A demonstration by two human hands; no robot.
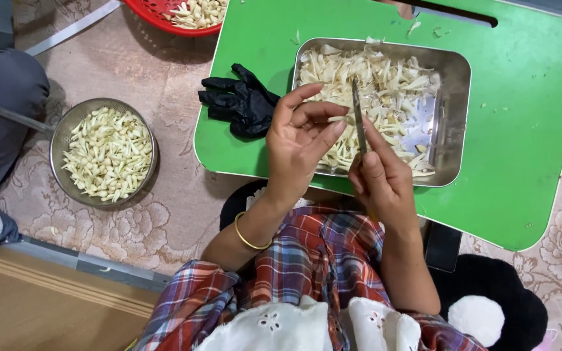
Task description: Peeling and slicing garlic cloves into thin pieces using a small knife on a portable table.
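Observation:
My left hand [300, 140] pinches a pale garlic clove [339, 119] between thumb and fingertips, just over the near left corner of a steel tray [453, 117]. My right hand [382, 179] grips a small knife [358, 114], blade pointing up and touching the clove. The tray sits on a green lap table [521, 130] and holds a heap of pale garlic peels [372, 84]. A gold bangle circles my left wrist.
A black glove [242, 101] lies on the table's left edge. On the patterned floor mat, a round steel bowl [60, 140] holds peeled cloves. A red basket [157, 16] with more cloves sits at the top. Another person's dark clothing [1, 110] is at the far left.

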